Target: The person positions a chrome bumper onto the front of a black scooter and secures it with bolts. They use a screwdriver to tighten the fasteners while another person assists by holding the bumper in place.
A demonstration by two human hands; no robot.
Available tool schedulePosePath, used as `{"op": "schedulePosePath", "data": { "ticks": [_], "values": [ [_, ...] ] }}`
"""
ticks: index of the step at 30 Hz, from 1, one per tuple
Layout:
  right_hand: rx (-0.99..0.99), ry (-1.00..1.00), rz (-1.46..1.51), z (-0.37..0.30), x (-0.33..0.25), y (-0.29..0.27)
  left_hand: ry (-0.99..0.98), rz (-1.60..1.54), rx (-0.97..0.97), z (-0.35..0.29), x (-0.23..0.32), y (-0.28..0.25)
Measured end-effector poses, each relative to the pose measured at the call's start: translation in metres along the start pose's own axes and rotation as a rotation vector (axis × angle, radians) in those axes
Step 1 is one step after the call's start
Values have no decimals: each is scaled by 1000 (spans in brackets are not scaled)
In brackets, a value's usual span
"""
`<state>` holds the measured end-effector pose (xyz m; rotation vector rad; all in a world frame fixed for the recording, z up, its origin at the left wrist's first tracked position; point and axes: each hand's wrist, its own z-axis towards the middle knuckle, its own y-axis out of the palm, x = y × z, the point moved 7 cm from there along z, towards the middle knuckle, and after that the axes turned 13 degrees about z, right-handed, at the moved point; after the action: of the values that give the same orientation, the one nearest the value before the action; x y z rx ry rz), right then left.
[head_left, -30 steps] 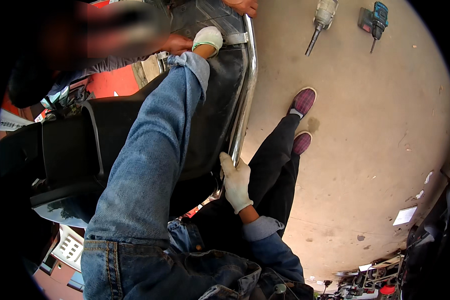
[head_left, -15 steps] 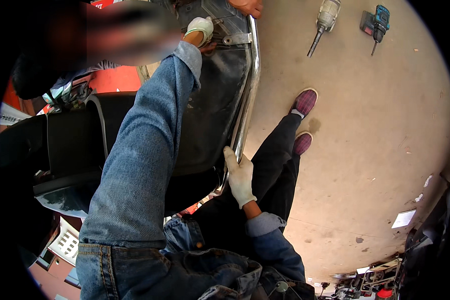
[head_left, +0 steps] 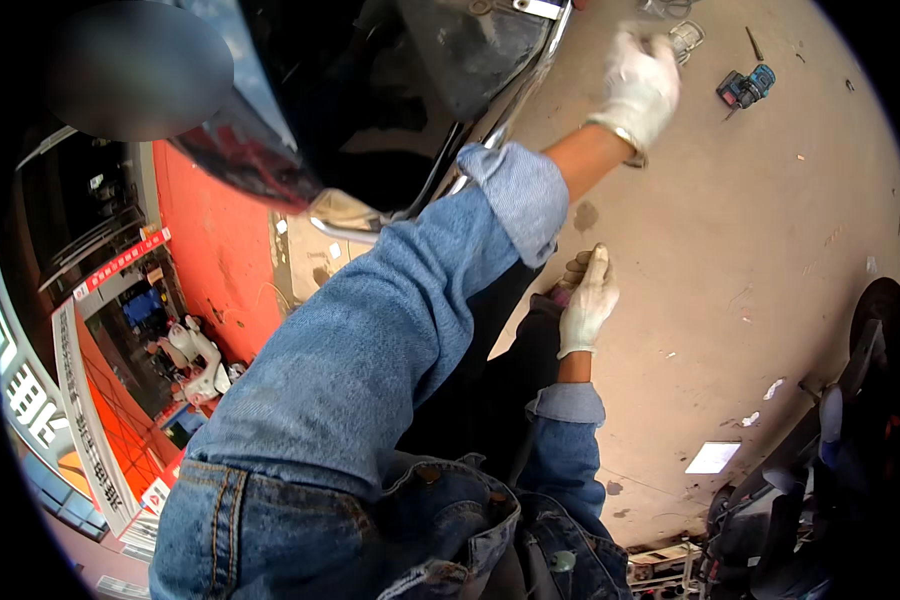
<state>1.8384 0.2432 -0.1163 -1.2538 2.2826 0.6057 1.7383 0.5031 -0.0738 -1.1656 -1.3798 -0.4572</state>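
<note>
Holding the blurred, gloved left hand (head_left: 642, 92) beside a grey metal tool (head_left: 684, 40), near the blue cordless drill (head_left: 748, 88); can't tell whether gripping; leaving the right hand (head_left: 589, 305) loosely parted above the floor (head_left: 730, 250)

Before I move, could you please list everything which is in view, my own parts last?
Vehicle body: one, black, top centre
Metal rail: one, silver, along the body's edge
Cordless drill: one, blue and black, upper right
Rod: one, dark, above the drill
Metallic item: one, grey, top right; kind unclear
Sheet: one, white, lower right
Floor: one, tan, right half
Signs: several, white and orange, left edge
Flat surface: one, red, left
Clutter: count unclear, dark, right edge
Sleeves: two, blue, centre
Trousers: one pair, black, centre
Left hand: one, white-gloved, upper right
Right hand: one, white-gloved, below it
</note>
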Motion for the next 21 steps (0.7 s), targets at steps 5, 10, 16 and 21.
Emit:
{"op": "schedulePosePath", "data": {
  "ticks": [5,10,16,21],
  "values": [
    [-172,-187,-128,-32,37,-89,-258,-225,-889,-248,20,-105],
    [-225,40,-190,-83,56,-62,-475,-145,-716,-311,-96,-250],
    [-585,156,3,-124,127,94,-540,-377,172,-262,-222,-424],
    [-429,170,261,-117,208,197,-436,-578,287,-213,-273,-515]
  ]
}}
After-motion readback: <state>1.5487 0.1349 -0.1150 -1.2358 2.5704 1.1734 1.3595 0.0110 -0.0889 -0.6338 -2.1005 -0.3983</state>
